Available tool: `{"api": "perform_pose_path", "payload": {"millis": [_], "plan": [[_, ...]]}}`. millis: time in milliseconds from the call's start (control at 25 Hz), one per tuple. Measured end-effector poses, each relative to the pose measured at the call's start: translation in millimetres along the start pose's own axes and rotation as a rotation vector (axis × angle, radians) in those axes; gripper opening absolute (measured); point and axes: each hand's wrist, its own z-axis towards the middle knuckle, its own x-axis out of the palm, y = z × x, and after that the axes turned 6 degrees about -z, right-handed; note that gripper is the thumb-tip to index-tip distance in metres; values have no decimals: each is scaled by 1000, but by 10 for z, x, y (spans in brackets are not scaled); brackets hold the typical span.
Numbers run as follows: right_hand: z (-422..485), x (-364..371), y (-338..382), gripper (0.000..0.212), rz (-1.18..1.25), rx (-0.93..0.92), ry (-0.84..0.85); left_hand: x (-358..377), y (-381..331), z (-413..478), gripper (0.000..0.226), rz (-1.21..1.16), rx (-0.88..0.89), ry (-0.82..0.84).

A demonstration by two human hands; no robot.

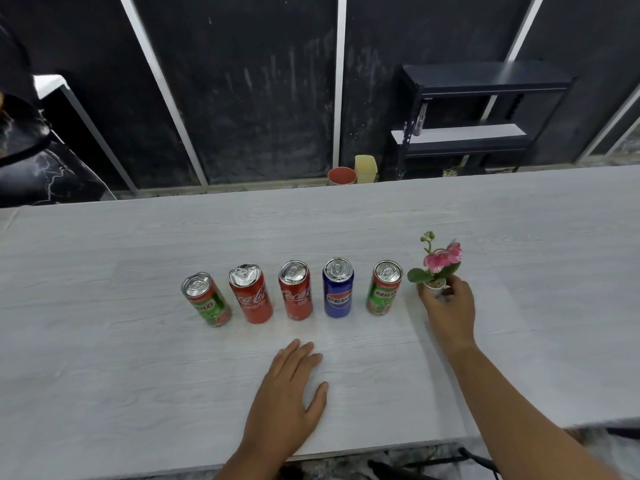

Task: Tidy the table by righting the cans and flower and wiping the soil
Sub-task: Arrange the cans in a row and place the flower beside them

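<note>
Fingers of the right hand (450, 306) were curled around one small white flower pot (435, 285), held upright; the left hand (287, 393) was laid flat, spread and empty, on the pale wood-grain table (104, 341). Five slim metal cans (298, 289) were stood in one row beside the pot.

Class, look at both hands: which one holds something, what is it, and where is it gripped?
The right hand holds the flower by its small white pot, fingers around the rim. The left hand lies flat on the table, holding nothing.
</note>
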Motion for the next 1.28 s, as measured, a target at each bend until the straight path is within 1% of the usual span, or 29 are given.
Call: {"api": "perform_pose_path", "payload": {"millis": [120,280,400,560,640,720,840,920,1000,1120,1200,1280], "plan": [[-351,-199,-110,22,-5,18,-18,-25,-27,-8,50,6,0,14],[-854,-350,-168,35,-40,34,-3,-64,-25,-52,50,28,32,13],[-1185,-314,-137,41,-51,22,34,-129,65,-109,51,43,58,8],[-1537,-54,22,40,-21,-23,118,-535,585,-267,53,92,87,20],[-1680,172,158,41,-21,-78,181,-755,878,-401,53,111,48,-3],[-1813,452,319,38,-9,-119,236,-852,1002,-514,53,109,-24,-29],[-1982,878,558,37,-1,-175,298,-850,991,-555,51,124,-74,-42],[-2035,1040,630,40,-69,-249,307,-865,965,-526,48,121,-87,-50],[-2041,1084,628,43,-144,-315,289,-880,957,-520,47,121,-89,-55],[-2047,1085,613,48,-194,-345,259,-879,957,-521,46,117,-80,-52],[-2051,1094,619,52,-205,-340,270,-874,964,-517,46,118,-89,-51],[-2040,1063,602,51,-203,-356,304,-878,964,-508,46,122,-87,-56]]}}
